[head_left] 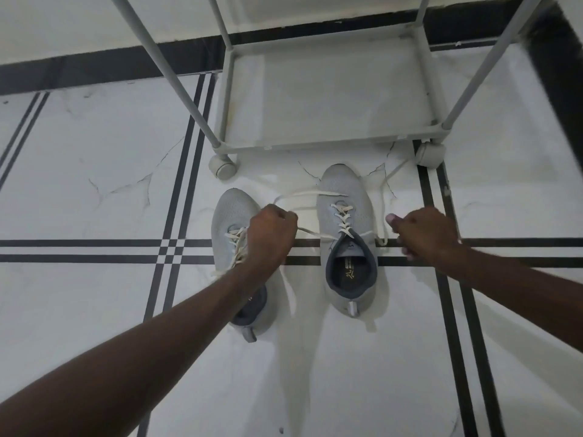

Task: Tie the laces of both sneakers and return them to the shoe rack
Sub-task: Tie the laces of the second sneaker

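Two grey sneakers with cream laces stand on the floor, toes toward the rack. My left hand [272, 232] is a fist over the left sneaker [230, 212], gripping the left end of the right sneaker's lace [310, 233]. That lace runs taut across the gap to the right sneaker [345, 197]. My right hand [424, 232] is closed on the other end of that lace to the right of the shoe. The left sneaker's laces [235, 250] lie loose, partly hidden by my forearm. The grey shoe rack [318, 146] stands just beyond the shoes.
The rack rolls on castors [223, 167] and its lowest shelf holds nothing. Its slanted grey poles [176, 80] rise toward me on both sides. The floor is white marble with black stripes [94, 249], and a dark skirting runs along the wall.
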A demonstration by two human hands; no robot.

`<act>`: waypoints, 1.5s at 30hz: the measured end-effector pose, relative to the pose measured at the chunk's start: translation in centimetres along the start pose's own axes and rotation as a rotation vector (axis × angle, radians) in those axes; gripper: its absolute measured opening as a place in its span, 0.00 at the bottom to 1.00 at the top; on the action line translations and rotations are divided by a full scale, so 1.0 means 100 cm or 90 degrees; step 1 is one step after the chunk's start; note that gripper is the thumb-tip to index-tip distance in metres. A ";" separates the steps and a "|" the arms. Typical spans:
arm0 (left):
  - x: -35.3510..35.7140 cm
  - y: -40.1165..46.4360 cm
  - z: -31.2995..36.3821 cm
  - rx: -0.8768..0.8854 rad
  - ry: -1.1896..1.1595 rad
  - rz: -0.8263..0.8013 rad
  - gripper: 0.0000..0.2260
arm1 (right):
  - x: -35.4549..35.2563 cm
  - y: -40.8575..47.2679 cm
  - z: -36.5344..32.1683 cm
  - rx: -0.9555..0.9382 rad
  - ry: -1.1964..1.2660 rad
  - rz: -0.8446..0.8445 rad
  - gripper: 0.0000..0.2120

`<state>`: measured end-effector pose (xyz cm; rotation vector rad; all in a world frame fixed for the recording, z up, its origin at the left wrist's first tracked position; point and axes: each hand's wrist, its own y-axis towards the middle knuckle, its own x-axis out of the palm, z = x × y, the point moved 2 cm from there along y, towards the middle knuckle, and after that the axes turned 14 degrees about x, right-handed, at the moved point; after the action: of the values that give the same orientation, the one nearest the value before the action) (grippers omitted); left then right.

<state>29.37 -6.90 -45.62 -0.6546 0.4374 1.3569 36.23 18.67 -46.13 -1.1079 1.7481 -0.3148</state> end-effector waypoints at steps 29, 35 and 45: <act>0.039 0.013 0.075 0.062 -0.209 -0.376 0.06 | -0.023 -0.020 -0.076 -0.294 0.144 -0.142 0.07; 0.017 0.025 0.092 0.136 -0.146 -0.426 0.14 | -0.011 -0.012 -0.072 -0.203 0.204 -0.325 0.10; -0.008 0.041 0.085 0.227 -0.079 -0.392 0.07 | -0.019 -0.018 -0.070 -0.306 -0.178 -0.175 0.15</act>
<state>24.56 -1.60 -39.43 -0.3597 0.3285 0.7051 31.45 17.32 -40.56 -1.6577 1.4543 0.1056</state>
